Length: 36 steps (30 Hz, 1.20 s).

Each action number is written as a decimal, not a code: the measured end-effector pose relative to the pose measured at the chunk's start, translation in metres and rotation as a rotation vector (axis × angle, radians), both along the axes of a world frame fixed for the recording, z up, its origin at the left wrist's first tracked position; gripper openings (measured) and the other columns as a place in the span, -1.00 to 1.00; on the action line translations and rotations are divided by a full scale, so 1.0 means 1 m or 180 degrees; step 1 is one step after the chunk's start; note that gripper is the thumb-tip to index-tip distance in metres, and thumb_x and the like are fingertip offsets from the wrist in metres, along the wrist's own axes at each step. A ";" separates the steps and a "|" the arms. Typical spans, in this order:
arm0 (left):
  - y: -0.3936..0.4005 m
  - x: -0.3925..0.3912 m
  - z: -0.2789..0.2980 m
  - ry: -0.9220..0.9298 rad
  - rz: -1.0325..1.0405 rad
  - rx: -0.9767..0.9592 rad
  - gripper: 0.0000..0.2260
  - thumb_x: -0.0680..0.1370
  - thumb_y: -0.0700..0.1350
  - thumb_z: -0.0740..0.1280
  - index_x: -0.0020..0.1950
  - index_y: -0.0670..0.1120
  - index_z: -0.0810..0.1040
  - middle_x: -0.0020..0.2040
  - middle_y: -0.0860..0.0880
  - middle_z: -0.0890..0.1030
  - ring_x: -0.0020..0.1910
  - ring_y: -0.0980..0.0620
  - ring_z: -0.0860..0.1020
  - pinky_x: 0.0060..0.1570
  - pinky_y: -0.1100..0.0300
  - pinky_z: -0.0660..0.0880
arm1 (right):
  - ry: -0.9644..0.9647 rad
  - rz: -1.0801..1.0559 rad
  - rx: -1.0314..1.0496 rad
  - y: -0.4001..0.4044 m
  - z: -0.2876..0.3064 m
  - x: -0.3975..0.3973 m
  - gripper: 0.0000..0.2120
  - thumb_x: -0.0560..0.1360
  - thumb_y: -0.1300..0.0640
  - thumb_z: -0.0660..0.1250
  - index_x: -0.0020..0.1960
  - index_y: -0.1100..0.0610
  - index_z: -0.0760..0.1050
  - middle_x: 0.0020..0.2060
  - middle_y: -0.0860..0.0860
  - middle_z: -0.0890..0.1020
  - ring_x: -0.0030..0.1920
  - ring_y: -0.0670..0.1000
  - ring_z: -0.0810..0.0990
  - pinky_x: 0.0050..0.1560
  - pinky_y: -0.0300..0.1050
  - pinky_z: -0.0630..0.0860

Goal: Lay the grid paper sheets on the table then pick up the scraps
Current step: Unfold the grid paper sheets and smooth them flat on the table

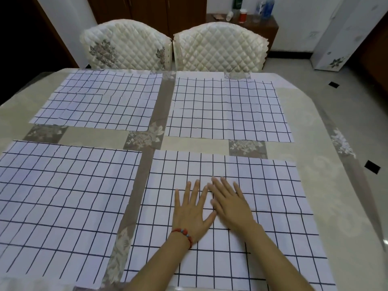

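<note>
Four grid paper sheets lie flat on the table, two rows of two, none touching each other. Far-left sheet and far-right sheet sit near the table's far edge, in front of two quilted chairs. Near-left sheet fills the lower left. Near-right sheet is under both hands. Strips of floral tablecloth show between the sheets.

Left hand is palm down on the near-right sheet, fingers spread and straight, gripping nothing; red bead bracelet on its wrist. Right hand is also flat, palm down, fingers extended, holding nothing, just beside the left, fingertips of the two nearly touching. Both forearms enter from the bottom edge.

Bottles and a red jar stand on a dark cabinet behind the chairs. No scraps can be made out on the table.
</note>
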State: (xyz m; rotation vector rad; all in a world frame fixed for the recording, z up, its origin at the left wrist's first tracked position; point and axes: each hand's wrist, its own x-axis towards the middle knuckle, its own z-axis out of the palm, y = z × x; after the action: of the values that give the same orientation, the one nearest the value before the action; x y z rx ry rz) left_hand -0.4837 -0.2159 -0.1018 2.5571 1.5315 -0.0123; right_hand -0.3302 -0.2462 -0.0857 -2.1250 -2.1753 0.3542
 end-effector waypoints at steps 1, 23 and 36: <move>0.000 0.000 0.000 0.0011 -0.0017 -0.0008 -0.37 0.50 0.33 -0.16 0.49 0.05 0.09 0.48 -0.04 0.29 0.48 -0.06 0.07 0.35 -0.14 -0.04 | 0.0034 0.0040 0.0011 0.009 -0.001 0.010 -0.42 0.53 -0.24 -0.31 0.49 -0.11 -0.03 0.48 -0.20 -0.18 0.53 -0.05 -0.10 0.45 -0.06 -0.29; -0.001 0.002 0.012 -0.0178 0.0146 -0.0423 -0.26 0.29 0.46 -0.39 0.40 0.18 -0.36 0.44 0.03 -0.40 0.43 -0.03 -0.47 0.28 -0.04 -0.58 | 0.0113 -0.2003 -0.0012 -0.073 0.001 0.050 -0.32 0.42 -0.30 -0.34 0.49 -0.10 -0.14 0.48 -0.15 -0.17 0.51 -0.07 -0.20 0.49 0.01 -0.27; -0.020 -0.019 0.009 -0.0279 0.0644 -0.0356 -0.26 0.25 0.39 -0.58 0.39 0.16 -0.37 0.42 0.05 -0.38 0.44 0.04 -0.35 0.42 -0.05 -0.40 | 0.0104 -0.1992 0.0047 -0.075 0.000 0.053 -0.28 0.40 -0.29 -0.35 0.51 -0.07 -0.11 0.53 -0.05 -0.08 0.53 -0.02 -0.18 0.49 0.05 -0.26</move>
State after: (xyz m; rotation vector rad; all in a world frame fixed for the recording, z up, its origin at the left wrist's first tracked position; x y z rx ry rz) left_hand -0.5026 -0.2356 -0.0929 2.2770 1.6970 0.0369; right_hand -0.2769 -0.3212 -0.0858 -2.6050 -1.3739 0.3080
